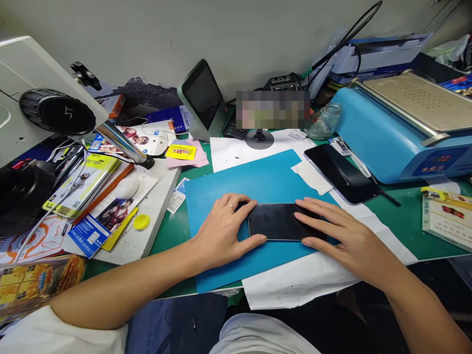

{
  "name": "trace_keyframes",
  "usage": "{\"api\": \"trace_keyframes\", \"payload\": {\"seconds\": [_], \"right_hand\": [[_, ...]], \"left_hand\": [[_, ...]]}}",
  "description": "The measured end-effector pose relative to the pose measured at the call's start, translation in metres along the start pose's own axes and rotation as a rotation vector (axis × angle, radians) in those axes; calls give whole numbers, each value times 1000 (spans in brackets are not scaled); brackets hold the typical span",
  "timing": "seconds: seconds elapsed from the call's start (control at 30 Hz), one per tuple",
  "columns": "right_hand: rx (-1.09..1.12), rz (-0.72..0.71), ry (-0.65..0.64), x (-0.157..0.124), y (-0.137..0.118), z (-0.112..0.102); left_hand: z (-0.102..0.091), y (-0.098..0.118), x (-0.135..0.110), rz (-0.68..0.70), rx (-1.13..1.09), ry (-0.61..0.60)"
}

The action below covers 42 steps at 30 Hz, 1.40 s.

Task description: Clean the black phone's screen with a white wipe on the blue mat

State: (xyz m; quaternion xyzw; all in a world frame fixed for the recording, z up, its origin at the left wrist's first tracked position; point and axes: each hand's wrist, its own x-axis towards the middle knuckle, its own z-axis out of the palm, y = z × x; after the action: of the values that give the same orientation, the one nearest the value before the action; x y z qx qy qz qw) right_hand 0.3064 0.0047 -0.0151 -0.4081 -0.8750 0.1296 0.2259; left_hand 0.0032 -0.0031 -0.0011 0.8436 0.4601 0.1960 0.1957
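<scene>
A black smartphone [276, 222] lies lengthwise, screen up, on a blue work mat [236, 182]. My left hand [224, 228], with a ring on one finger, grips the phone's left end, thumb on the near edge and fingertips at the far edge. At the right end, my right hand [344, 238] holds the phone between its thumb at the near edge and a finger at the far edge, another fingertip resting on the glass. Its right end is partly hidden beneath that hand. A second dark phone [341, 173] lies farther right, beside a folded white tissue [311, 177].
A microscope-like stand [47, 93] and stacked battery boxes [83, 184] crowd the left. A smart display [202, 101] stands at the back. To the right are a glass jar [326, 120], a blue machine with a metal plate [401, 137] and a small box [446, 221].
</scene>
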Motion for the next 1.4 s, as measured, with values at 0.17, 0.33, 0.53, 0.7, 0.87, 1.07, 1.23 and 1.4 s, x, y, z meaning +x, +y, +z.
{"api": "trace_keyframes", "payload": {"seconds": [0.17,0.33,0.53,0.7,0.87,1.07,1.23,1.4], "right_hand": [[-2,-2,-7,-1,-1,0],[-5,11,-40,1,0,-4],[34,41,146,5,-39,-8],[19,54,46,18,-97,10],[-82,127,-7,38,-117,27],[-170,236,-92,45,-112,31],[-144,350,-20,22,-86,12],[-228,607,63,-16,-46,-14]], "left_hand": [[0,0,-1,2,14,-9],[0,0,-1,1,15,-2],[0,0,0,-3,14,7],[3,-1,-1,0,20,24],[5,-1,-2,6,45,15],[3,0,-2,9,41,19],[2,-1,-1,6,32,9],[2,0,-2,-5,40,-7]]}}
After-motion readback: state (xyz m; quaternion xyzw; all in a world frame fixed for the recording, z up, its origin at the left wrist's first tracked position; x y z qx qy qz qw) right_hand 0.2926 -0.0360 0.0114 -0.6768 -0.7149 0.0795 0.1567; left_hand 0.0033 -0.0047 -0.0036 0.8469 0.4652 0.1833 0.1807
